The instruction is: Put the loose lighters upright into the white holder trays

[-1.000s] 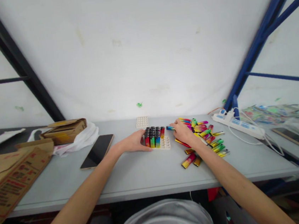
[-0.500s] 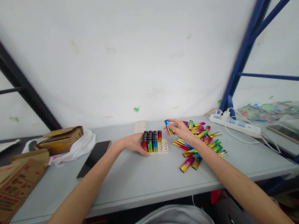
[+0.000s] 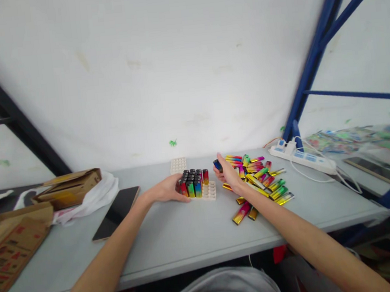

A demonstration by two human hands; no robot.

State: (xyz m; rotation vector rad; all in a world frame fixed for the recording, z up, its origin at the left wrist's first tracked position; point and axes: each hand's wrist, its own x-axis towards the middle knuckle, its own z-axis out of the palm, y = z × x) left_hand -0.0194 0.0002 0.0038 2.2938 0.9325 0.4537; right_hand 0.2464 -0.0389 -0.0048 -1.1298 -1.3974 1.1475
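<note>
Between white tray (image 3: 209, 192) and loose pile (image 3: 277, 185), one blue lighter (image 3: 217, 165), just turned dark end up, is grasped by the right hand (image 3: 230, 178), fingers curled, while upright lighters (image 3: 191, 189) in the tray are clasped by the left hand's (image 3: 166, 189) fingers.

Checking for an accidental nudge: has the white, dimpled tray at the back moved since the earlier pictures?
No; the tray sits directly below the green mark on the white wall, as before.
</note>
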